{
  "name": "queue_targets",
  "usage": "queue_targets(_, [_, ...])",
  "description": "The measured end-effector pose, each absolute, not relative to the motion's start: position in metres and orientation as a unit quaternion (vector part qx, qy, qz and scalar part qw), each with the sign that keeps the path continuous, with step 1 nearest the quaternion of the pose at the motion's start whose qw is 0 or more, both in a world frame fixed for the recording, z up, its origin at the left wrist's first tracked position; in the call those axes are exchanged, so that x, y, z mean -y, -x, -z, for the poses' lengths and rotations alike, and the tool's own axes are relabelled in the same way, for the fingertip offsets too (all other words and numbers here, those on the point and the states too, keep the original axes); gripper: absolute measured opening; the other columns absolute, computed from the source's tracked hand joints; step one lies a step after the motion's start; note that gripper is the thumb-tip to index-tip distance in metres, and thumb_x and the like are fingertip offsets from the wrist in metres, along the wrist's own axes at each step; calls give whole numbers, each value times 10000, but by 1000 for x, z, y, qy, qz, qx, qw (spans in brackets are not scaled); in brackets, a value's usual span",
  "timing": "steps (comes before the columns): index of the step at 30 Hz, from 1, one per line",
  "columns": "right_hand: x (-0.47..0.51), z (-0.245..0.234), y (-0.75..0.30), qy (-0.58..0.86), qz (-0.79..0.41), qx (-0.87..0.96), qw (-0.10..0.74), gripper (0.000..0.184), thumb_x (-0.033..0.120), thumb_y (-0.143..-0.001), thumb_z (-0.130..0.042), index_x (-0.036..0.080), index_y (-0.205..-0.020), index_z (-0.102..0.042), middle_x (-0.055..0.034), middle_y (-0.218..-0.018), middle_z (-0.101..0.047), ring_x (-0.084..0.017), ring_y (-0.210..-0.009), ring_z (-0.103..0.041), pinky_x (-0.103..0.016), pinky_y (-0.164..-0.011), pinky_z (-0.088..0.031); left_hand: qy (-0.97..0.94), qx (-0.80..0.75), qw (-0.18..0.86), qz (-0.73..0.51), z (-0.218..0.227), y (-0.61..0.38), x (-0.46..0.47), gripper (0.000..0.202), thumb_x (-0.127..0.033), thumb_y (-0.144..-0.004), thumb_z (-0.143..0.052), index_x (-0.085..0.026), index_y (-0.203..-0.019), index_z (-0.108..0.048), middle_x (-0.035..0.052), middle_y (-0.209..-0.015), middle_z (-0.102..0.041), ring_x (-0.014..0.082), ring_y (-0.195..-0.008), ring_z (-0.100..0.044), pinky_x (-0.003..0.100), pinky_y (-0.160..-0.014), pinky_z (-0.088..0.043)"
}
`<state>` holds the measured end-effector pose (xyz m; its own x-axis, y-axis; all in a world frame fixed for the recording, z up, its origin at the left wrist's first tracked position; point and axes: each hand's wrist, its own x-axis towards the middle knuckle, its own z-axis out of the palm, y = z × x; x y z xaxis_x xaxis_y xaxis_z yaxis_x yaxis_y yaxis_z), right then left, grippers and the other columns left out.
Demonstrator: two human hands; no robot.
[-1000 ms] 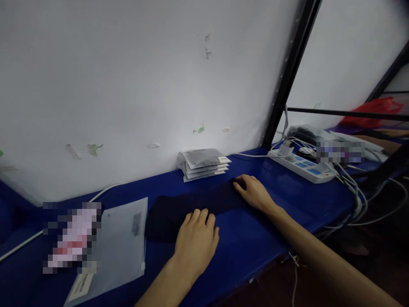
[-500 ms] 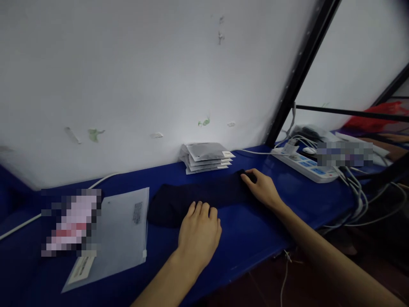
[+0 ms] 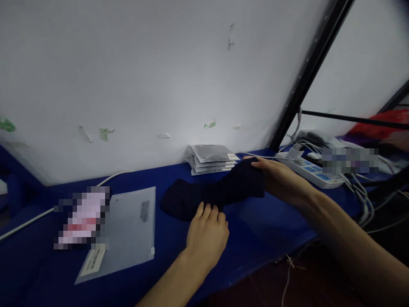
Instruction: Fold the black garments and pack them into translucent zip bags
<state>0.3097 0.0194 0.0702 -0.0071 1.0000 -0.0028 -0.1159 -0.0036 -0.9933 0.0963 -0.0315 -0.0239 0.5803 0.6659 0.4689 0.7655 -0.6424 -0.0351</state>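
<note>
Sock [image 3: 204,194]: dark navy and long, lying left to right across the middle of the blue worktop [image 3: 262,221]; its left end rests flat and its right end is raised off the surface.
Right hand [image 3: 281,179]: fingers clamped on the sock's right end with the thumb on top, holding that end in the air just near the stack of packets.
Left hand [image 3: 207,234]: palm down, fingers together and flat, their tips touching the near edge of the sock's middle; it grips nothing and seems to pin the cloth so the low part lies put.
Clear bag [image 3: 128,230]: flat on the worktop left of the sock and apart from it, a label at its near corner; the zip edge, it seems, faces the sock.
Stack of packets [image 3: 212,158]: at the far edge against the wall [image 3: 143,76], out of the hands' way.
Power strip [image 3: 315,172]: far right, cords trailing off the worktop's edge.
</note>
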Motion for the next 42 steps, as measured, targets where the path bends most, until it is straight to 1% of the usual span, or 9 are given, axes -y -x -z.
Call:
queue_targets(9, [-48,-85,-200,403,-613,537,416,245,189,-836,-624,188,-1072,-563,10,-769,-628,-99,-632,-613,-229,-629,-529,869,412,131,240,27,-96,33,213,-204,-903,-550,-85,-914,-726,143,-988,-756,261,-999,-695,431,-1040,-461])
queue_targets(13, [-69,-57,-156,473,-566,583,341,368,152,-845,-624,160,-1191,-502,39,-699,-591,-101,-581,-615,-256,-633,-567,868,407,126,253,26,-92,32,200,-193,-884,-566,-86,-926,-729,143,-992,-756,264,-972,-698,427,-996,-490])
queue_targets(17, [-85,-32,-140,506,-473,685,225,472,106,-866,-566,88,-1319,-434,-11,-717,-656,-156,-693,-694,-280,-693,-572,878,387,116,257,24,-87,29,188,-186,-851,-599,-78,-933,-728,137,-990,-753,268,-993,-681,409,-979,-493])
queue_targets(19, [-88,-27,-143,509,-435,708,224,468,81,-825,-601,102,-1283,-505,-37,-760,-672,-199,-808,-701,-331,-797,-552,887,374,94,255,22,-86,29,162,-184,-850,-599,-95,-907,-721,113,-961,-752,251,-970,-675,394,-965,-494])
queue_targets(22, [-87,-24,-156,507,-303,776,220,446,113,-756,-698,149,-1194,-622,-105,-993,-667,-267,-1042,-635,-410,-976,-453,903,340,55,256,19,-88,33,145,-212,-871,-579,-134,-818,-690,69,-853,-736,220,-892,-660,371,-894,-508])
queue_targets(26, [-84,-18,-181,420,-84,887,170,436,227,-803,-667,187,-1236,-646,-142,-1215,-591,-293,-1136,-556,-453,-1003,-414,912,298,17,281,16,-92,41,170,-253,-850,-597,-157,-712,-624,18,-655,-673,186,-746,-614,327,-741,-491])
queue_targets(30, [-86,-12,-210,365,-94,916,139,391,219,-844,-584,204,-1228,-658,-101,-1169,-660,-259,-1107,-580,-419,-997,-423,912,266,-4,313,17,-95,48,188,-267,-818,-633,-164,-668,-586,-7,-577,-633,156,-703,-572,296,-715,-449])
queue_targets(35, [-95,-1,-253,413,-96,892,156,343,281,-835,-593,212,-1155,-698,-95,-1074,-687,-247,-1008,-630,-386,-930,-460,916,261,-16,304,14,-94,48,174,-264,-847,-603,-163,-705,-597,3,-596,-642,159,-714,-564,307,-746,-443])
queue_targets(42, [-104,21,-301,508,-77,831,213,232,299,-790,-600,186,-960,-710,-88,-976,-697,-242,-947,-638,-352,-867,-479,877,392,-95,260,-8,-87,37,138,-179,-870,-525,-149,-966,-620,49,-760,-685,222,-823,-587,375,-772,-479])
